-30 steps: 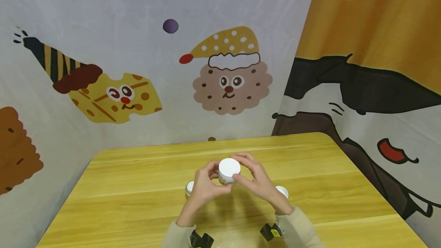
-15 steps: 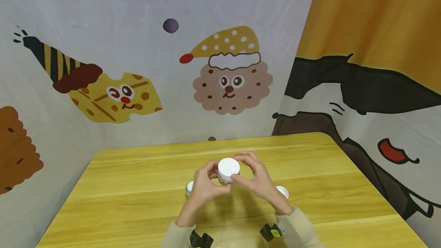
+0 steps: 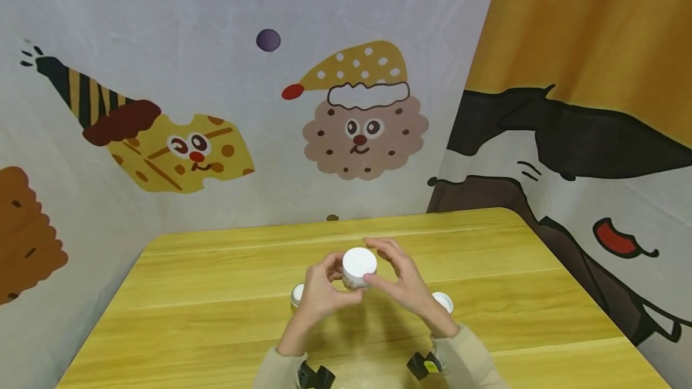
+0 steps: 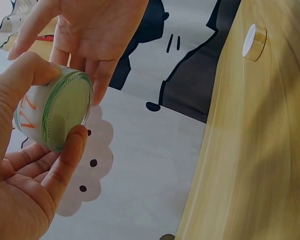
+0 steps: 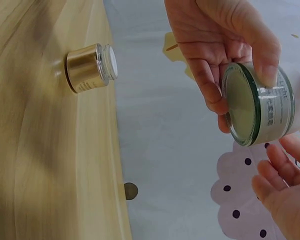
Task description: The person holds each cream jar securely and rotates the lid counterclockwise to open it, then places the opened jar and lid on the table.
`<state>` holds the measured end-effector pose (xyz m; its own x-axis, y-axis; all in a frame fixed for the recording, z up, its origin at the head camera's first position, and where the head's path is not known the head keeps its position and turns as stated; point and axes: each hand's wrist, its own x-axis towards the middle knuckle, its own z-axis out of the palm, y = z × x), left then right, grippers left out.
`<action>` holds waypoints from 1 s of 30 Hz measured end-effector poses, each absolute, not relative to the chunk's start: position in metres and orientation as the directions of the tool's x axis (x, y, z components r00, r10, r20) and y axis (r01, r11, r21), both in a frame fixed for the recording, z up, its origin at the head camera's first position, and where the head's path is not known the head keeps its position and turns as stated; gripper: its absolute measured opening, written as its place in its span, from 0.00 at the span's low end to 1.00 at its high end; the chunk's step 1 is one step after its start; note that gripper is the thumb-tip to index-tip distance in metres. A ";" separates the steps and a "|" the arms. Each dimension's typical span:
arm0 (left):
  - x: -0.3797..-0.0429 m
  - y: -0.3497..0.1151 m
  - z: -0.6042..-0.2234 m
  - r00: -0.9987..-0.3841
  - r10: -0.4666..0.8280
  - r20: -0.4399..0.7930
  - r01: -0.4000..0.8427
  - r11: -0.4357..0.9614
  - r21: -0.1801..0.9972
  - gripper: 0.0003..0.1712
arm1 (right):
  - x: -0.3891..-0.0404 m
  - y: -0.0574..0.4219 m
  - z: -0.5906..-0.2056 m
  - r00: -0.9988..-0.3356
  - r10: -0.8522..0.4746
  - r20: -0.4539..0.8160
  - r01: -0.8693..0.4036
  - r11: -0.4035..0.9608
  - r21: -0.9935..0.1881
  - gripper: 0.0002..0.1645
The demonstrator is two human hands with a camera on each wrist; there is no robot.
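My left hand [image 3: 327, 293] grips a small round cosmetic jar [image 3: 354, 283] above the table. The jar has a white lid [image 3: 359, 262] on top. Its greenish glass base [image 4: 67, 112] faces the left wrist view, with the left thumb and fingers around its side. In the right wrist view, printed text runs along the jar's wall. Beside the lid is my right hand [image 3: 405, 284], thumb at the lid's near edge and its fingers raised apart from the far edge. The right hand [image 5: 285, 192] has its fingers loosely bent near the lid.
A gold jar [image 5: 87, 69] with a white top stands on the wooden table [image 3: 216, 299], partly behind the left hand in the head view. A gold-sided cap [image 4: 255, 42] with a white inside lies to the right. Printed cloth [image 3: 216, 65] hangs behind the table.
My right fingers have lifted slightly away from the lid's far edge. The left hand and the jar stay almost in place.
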<state>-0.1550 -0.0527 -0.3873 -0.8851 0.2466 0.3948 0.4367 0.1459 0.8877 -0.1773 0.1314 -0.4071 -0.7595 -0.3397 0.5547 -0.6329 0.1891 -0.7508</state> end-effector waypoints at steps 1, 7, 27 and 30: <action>-0.155 -0.053 -0.388 -0.887 0.244 0.392 0.433 0.142 0.890 0.26 | -0.177 0.131 -0.407 -0.775 -0.321 0.545 -0.618 0.205 -0.759 0.30; -0.155 -0.053 -0.388 -0.896 0.239 0.376 0.413 0.132 0.901 0.27 | -0.175 0.127 -0.406 -0.803 -0.262 0.536 -0.591 0.233 -0.772 0.29; -0.154 -0.052 -0.384 -0.890 0.260 0.376 0.423 0.160 0.892 0.26 | -0.183 0.133 -0.405 -0.668 -0.438 0.601 -0.673 0.010 -0.740 0.25; -0.154 -0.052 -0.385 -0.888 0.258 0.380 0.427 0.160 0.890 0.26 | -0.180 0.133 -0.404 -0.688 -0.414 0.596 -0.666 0.036 -0.745 0.28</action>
